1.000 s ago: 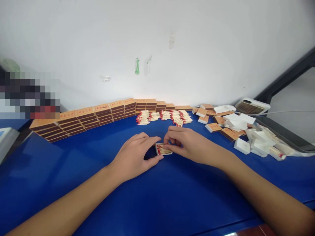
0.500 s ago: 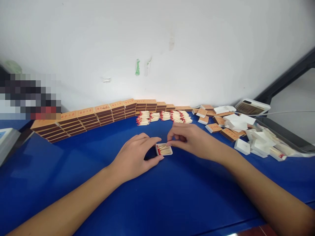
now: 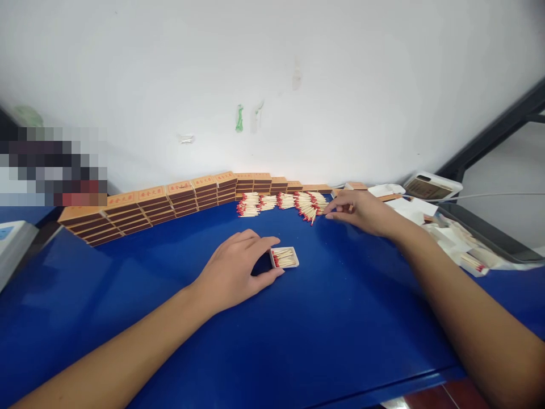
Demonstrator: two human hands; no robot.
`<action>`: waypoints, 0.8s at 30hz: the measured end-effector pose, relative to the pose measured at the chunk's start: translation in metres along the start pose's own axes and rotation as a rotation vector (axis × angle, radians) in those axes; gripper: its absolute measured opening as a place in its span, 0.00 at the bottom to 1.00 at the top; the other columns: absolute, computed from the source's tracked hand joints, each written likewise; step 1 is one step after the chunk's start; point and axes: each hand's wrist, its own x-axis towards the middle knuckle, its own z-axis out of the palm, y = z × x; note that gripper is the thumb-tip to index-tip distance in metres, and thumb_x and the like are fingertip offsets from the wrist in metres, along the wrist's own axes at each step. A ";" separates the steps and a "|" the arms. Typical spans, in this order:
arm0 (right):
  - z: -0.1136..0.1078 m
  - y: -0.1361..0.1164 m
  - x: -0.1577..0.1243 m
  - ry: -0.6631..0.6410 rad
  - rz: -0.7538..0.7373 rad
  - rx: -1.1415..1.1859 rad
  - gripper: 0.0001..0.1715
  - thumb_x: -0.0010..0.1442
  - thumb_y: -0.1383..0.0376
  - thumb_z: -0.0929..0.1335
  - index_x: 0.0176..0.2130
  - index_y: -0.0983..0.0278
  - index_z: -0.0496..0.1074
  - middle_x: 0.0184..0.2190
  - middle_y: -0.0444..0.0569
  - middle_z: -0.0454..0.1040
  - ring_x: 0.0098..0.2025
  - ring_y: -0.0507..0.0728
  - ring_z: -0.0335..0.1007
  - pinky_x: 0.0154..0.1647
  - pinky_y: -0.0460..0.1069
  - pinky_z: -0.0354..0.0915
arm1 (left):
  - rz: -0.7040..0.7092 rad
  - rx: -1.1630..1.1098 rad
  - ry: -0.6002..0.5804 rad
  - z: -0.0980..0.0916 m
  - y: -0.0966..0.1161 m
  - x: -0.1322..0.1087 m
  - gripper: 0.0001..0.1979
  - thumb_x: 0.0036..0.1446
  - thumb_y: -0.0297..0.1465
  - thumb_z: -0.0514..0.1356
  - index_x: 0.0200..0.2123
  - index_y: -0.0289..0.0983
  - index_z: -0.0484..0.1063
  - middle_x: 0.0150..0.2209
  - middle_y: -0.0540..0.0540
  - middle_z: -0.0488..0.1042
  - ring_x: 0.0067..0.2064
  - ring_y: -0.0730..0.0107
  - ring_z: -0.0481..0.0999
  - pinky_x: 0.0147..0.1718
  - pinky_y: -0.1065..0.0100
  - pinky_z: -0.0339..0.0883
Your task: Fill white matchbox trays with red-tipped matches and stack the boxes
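A small white matchbox tray (image 3: 297,259) lies on the blue table, with red-headed matches (image 3: 284,257) inside. My left hand (image 3: 238,270) steadies its left end, thumb on the near side and forefinger on the far side. Farther back, my right hand (image 3: 361,211) is at the right end of a row of loose match piles (image 3: 304,204). Its thumb and forefinger pinch at the match ends there; how many matches they hold is hidden.
Stacked orange matchboxes (image 3: 147,207) line the white wall. At right are white trays and paper pieces (image 3: 411,210), a phone-like device (image 3: 432,187), a black device (image 3: 489,233) and another match-filled tray (image 3: 472,264). A blurred patch covers the far left.
My right hand has left the tray and moved right and back to the match piles, where some matches now stick out forward. My left hand stays at the tray.
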 end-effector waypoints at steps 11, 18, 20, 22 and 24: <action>0.003 -0.006 0.002 -0.033 0.024 -0.041 0.21 0.68 0.48 0.67 0.39 0.60 0.81 0.33 0.51 0.77 0.32 0.58 0.68 0.33 0.51 0.60 | -0.008 0.005 -0.012 0.000 0.000 0.001 0.21 0.68 0.39 0.66 0.59 0.37 0.73 0.43 0.43 0.83 0.47 0.57 0.79 0.47 0.55 0.77; 0.001 -0.012 0.000 -0.069 0.099 -0.057 0.17 0.66 0.51 0.68 0.37 0.61 0.77 0.31 0.50 0.77 0.29 0.57 0.68 0.29 0.51 0.60 | -0.025 0.000 -0.020 -0.001 0.000 0.001 0.20 0.68 0.39 0.66 0.59 0.39 0.73 0.45 0.43 0.83 0.48 0.57 0.80 0.48 0.55 0.77; -0.001 -0.019 -0.001 -0.053 0.092 -0.055 0.17 0.66 0.50 0.68 0.36 0.61 0.76 0.30 0.49 0.76 0.29 0.57 0.68 0.29 0.51 0.60 | -0.027 -0.001 -0.022 -0.001 0.000 0.001 0.21 0.68 0.39 0.66 0.59 0.38 0.73 0.45 0.43 0.83 0.48 0.56 0.80 0.48 0.54 0.77; -0.002 -0.032 -0.002 -0.022 0.055 -0.038 0.18 0.67 0.50 0.68 0.35 0.60 0.76 0.29 0.49 0.75 0.30 0.57 0.67 0.30 0.51 0.61 | -0.025 0.002 -0.023 -0.001 0.000 0.001 0.20 0.68 0.39 0.66 0.59 0.38 0.73 0.44 0.43 0.83 0.48 0.56 0.80 0.48 0.54 0.77; -0.002 -0.050 -0.004 -0.001 -0.001 0.019 0.18 0.68 0.50 0.68 0.36 0.60 0.75 0.30 0.49 0.75 0.31 0.57 0.68 0.31 0.51 0.61 | -0.028 0.002 -0.022 -0.001 0.000 0.001 0.20 0.68 0.39 0.66 0.59 0.39 0.73 0.44 0.44 0.83 0.47 0.57 0.80 0.48 0.55 0.77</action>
